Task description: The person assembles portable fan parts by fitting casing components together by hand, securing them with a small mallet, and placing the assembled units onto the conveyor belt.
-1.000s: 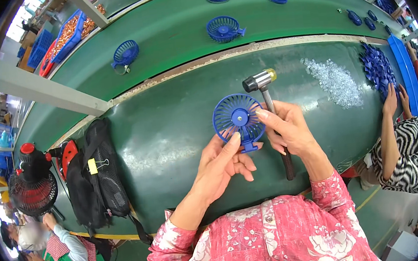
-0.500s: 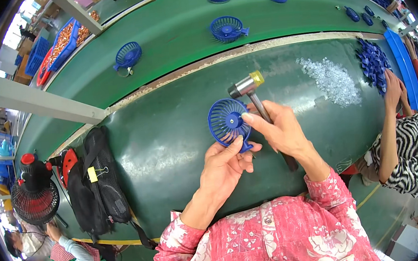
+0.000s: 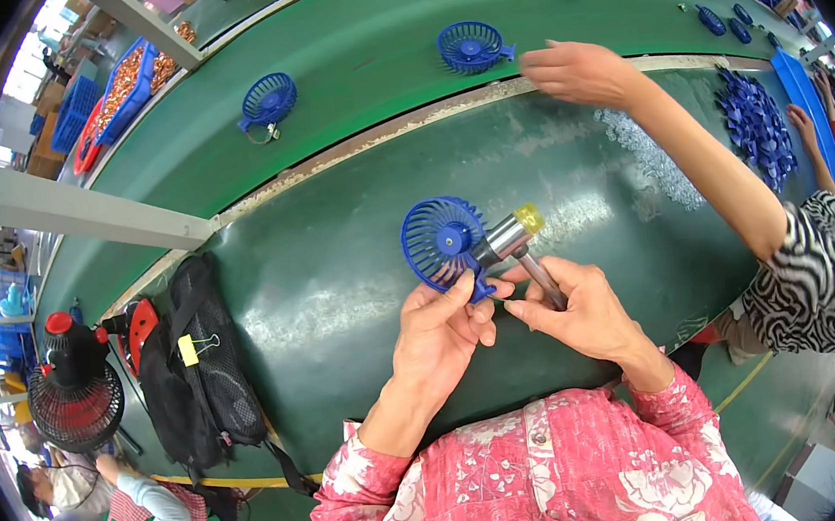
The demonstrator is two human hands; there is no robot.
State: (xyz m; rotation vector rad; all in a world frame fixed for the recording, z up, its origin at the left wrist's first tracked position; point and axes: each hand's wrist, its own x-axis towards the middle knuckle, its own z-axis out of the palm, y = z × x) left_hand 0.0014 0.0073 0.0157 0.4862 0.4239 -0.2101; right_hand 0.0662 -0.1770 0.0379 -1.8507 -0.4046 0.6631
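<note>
My left hand [image 3: 433, 337] is closed on the base of a round blue fan cage [image 3: 424, 243], with the thumb at its stem. The cage has open spokes and a hub with a small metal centre. In my right hand [image 3: 591, 312] is a small hammer [image 3: 506, 237] with a metal head, one yellow end and one dark end. Its dark end overlaps the cage's lower right edge; whether they touch, I cannot tell. The fingertips of my right hand are close to the cage's stem, where a thin piece shows between the hands.
A co-worker's arm [image 3: 693, 149] reaches across the right side to the green belt [image 3: 360, 80], beside another blue fan cage [image 3: 470, 46]. Clear small parts [image 3: 654, 162] and blue pieces [image 3: 757, 132] lie in piles at right. A black backpack [image 3: 201, 362] and black-red fan [image 3: 74, 394] stand left.
My right hand has lowered and tilted the hammer, bringing its head beside the cage's lower edge. A co-worker's arm has stretched over the table to the belt. Parts on the belt have shifted slightly right.
</note>
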